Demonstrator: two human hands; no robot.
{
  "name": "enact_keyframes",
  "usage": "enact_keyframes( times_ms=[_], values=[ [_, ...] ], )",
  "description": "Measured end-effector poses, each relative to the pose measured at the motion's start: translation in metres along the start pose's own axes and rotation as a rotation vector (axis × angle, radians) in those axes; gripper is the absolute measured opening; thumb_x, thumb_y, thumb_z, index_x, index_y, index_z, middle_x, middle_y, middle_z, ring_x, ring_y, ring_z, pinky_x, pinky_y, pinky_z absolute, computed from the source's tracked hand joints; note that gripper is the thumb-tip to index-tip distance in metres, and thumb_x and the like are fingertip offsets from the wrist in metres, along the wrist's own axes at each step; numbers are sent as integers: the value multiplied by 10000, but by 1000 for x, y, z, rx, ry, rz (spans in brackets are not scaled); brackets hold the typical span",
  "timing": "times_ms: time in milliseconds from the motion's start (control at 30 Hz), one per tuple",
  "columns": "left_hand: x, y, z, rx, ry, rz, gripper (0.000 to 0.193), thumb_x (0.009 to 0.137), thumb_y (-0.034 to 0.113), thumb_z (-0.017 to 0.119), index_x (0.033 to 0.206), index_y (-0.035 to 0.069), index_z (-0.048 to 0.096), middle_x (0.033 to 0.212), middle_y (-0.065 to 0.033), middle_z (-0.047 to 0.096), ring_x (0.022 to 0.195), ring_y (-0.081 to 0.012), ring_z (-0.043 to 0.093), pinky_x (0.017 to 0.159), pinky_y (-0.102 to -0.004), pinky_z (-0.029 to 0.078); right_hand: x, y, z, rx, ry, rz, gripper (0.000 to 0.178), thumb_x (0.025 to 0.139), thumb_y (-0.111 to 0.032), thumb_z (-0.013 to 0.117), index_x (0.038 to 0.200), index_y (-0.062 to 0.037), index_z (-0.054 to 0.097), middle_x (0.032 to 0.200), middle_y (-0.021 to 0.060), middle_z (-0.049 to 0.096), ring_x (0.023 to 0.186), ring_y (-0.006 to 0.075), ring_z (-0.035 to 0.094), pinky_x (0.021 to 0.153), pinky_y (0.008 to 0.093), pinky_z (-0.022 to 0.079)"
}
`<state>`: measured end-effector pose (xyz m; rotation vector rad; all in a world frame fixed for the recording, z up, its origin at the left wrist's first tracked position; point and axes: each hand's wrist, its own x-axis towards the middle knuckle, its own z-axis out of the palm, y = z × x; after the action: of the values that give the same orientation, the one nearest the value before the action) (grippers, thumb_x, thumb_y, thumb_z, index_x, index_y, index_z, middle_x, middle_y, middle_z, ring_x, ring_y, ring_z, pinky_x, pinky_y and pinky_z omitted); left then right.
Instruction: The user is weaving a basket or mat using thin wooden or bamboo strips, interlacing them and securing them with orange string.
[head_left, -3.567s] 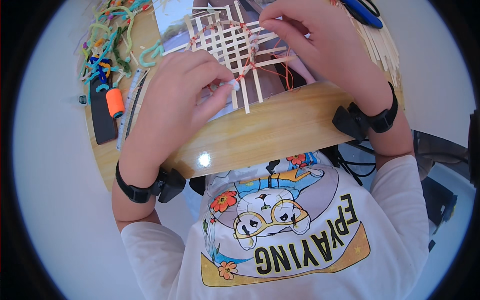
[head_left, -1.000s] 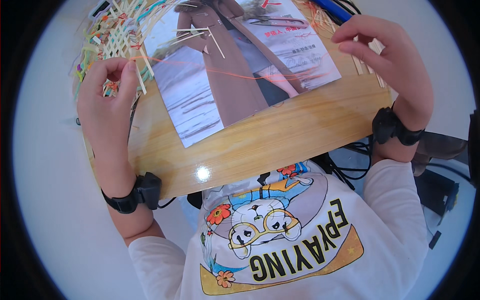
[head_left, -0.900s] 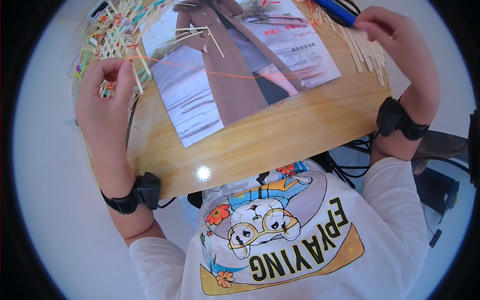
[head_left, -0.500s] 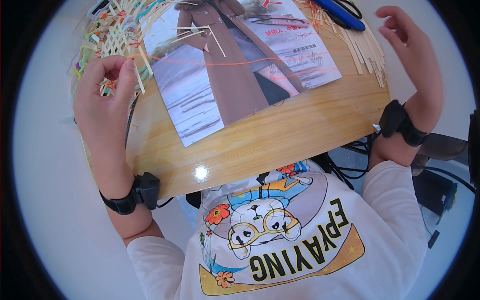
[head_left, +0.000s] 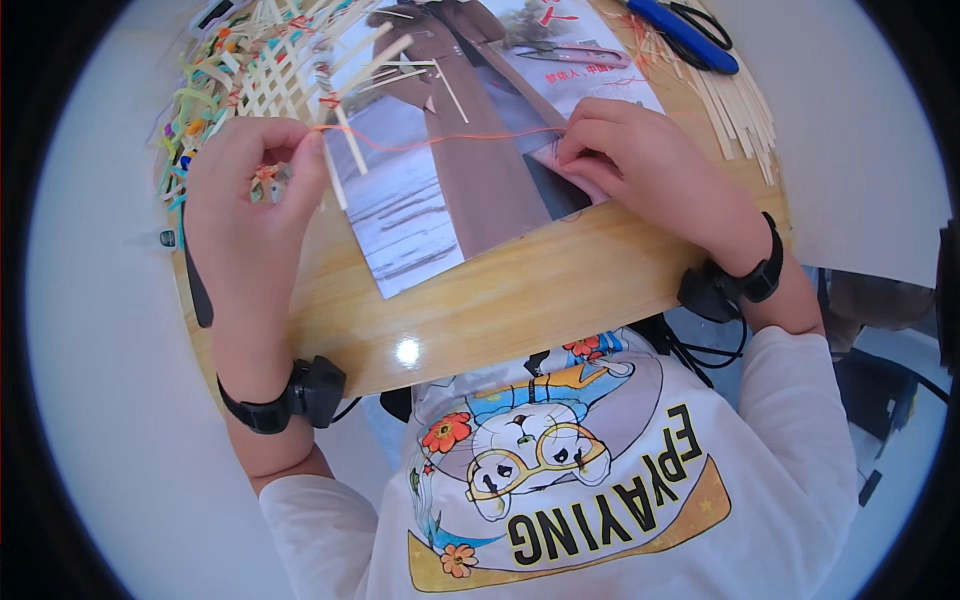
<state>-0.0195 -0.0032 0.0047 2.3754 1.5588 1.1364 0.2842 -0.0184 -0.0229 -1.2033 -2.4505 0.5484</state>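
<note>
My left hand [head_left: 245, 190] is closed in a pinch on an orange thread [head_left: 470, 136], right beside a lattice woven from pale flat strips [head_left: 280, 75]. Orange thread is wound along the lattice's edge, and a few strip ends stick out past my fingertips. From there the thread runs slackly across a magazine [head_left: 410, 250] to my right hand [head_left: 660, 170], whose thumb and fingers are pressed together at its other end. A few thin strip pieces [head_left: 450, 90] lie on the magazine, near a pair of thread snips [head_left: 570, 54].
Loose pale strips [head_left: 735, 110] and blue-handled pliers [head_left: 690, 38] lie at the table's far right. Colourful craft bits [head_left: 205, 80] crowd the far left. The wooden table's [head_left: 520, 310] near edge curves before my body. Black bands [head_left: 285, 395] circle both wrists.
My right hand has come in from the far right to the magazine, and its fingers have closed on the thread. My left hand has shifted slightly right with the lattice.
</note>
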Motion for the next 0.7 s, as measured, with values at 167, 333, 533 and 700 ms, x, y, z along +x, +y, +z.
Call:
enact_keyframes(
  times_ms=[167, 333, 533, 700],
  values=[
    [-2, 7, 2, 108, 17, 178, 129, 699, 50, 728, 748, 70, 611, 698, -22, 596, 649, -170, 561, 661, -295, 427, 6, -5, 15, -105, 139, -166, 90, 840, -74, 603, 882, -25, 540, 835, 108, 538, 776, 306, 554, 687, 386, 461],
    [-5, 12, 4, 155, 39, 269, 147, 677, 60, 742, 739, 97, 614, 695, -2, 579, 667, -189, 546, 687, -312, 410, 3, -34, -2, 435, -32, 314, 29, 916, -37, 495, 922, -53, 471, 732, 71, 549, 667, 254, 538, 648, 343, 446],
    [-6, 15, 4, 163, 27, 317, 154, 670, 61, 742, 743, 100, 613, 702, 1, 571, 694, -202, 540, 690, -328, 402, 6, -46, -21, 527, 12, 194, 91, 914, 1, 482, 970, -63, 513, 675, 20, 508, 591, 117, 480, 568, 259, 408],
    [-7, 16, 5, 162, 19, 271, 158, 668, 62, 743, 745, 101, 611, 707, 0, 569, 702, -202, 541, 699, -329, 405, 6, -47, -40, 676, 42, 196, 131, 935, 21, 465, 1039, -45, 510, 738, -8, 542, 670, 46, 489, 596, 183, 388]
  ],
)
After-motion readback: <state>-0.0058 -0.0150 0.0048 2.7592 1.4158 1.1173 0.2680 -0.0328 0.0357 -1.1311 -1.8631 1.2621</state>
